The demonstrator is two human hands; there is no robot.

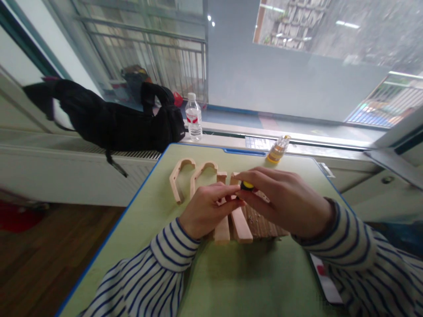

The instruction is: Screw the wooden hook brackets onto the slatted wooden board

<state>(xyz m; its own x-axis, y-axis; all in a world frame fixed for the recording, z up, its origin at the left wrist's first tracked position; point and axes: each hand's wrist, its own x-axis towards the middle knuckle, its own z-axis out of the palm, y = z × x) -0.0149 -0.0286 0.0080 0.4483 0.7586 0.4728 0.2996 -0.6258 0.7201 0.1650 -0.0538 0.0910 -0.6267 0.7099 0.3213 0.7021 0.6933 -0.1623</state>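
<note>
My right hand (280,198) pinches a small tool with a black-and-yellow handle (246,186), which looks like a screwdriver; its far end is hidden. Close against it, my left hand (209,207) has thumb and forefinger pressed together, and whatever lies between them cannot be made out. Below the hands are two straight wooden bars, the left bar (222,231) and the right bar (242,226), side by side. A brown ridged piece (264,226) lies beside the right bar, partly under my right hand. Farther left, a curved wooden piece (175,185) and a second curved piece (194,178) rest on the table.
The light green table (132,264) has a blue edge. An oil-like yellow bottle (278,149) stands at its back right. On the sill are a water bottle (193,118) and a black bag (125,125). A phone-like flat object (325,281) lies beneath my right sleeve.
</note>
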